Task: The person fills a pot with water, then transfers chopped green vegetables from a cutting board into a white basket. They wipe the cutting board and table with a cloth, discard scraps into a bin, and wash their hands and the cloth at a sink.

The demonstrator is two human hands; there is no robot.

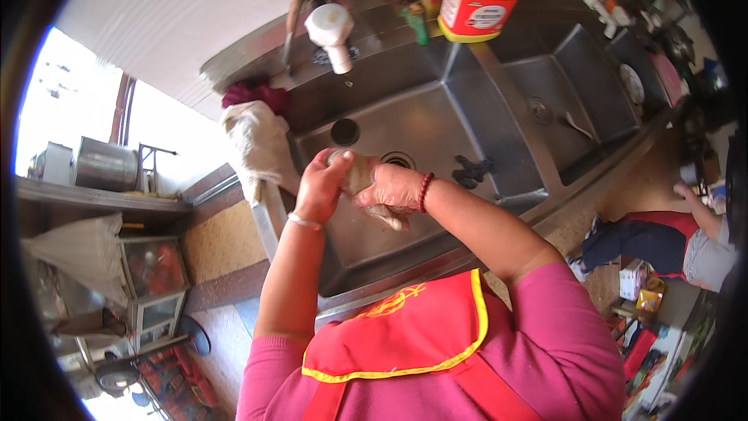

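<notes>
Both of my hands grip a wet, bunched beige cloth (361, 174) above the large basin of a stainless steel sink (403, 114). My left hand (320, 187) squeezes its left end, with the thumb on top. My right hand (392, 186), below a red bead bracelet, clasps the other side, and a loose end of the cloth hangs beneath it. A drain opening (399, 159) shows partly behind the hands. Farther back on the basin floor is a round black piece (345, 131). To the right lies a dark crumpled item (472, 171), too unclear to name.
A white tap (331, 29) and a green-handled tap (416, 26) overhang the back. A yellow jug (482, 0) stands on the ledge. A pale towel (254, 140) drapes the left rim. The right basin (549, 99) holds a white spoon (578, 126). Another person (654, 242) is at right.
</notes>
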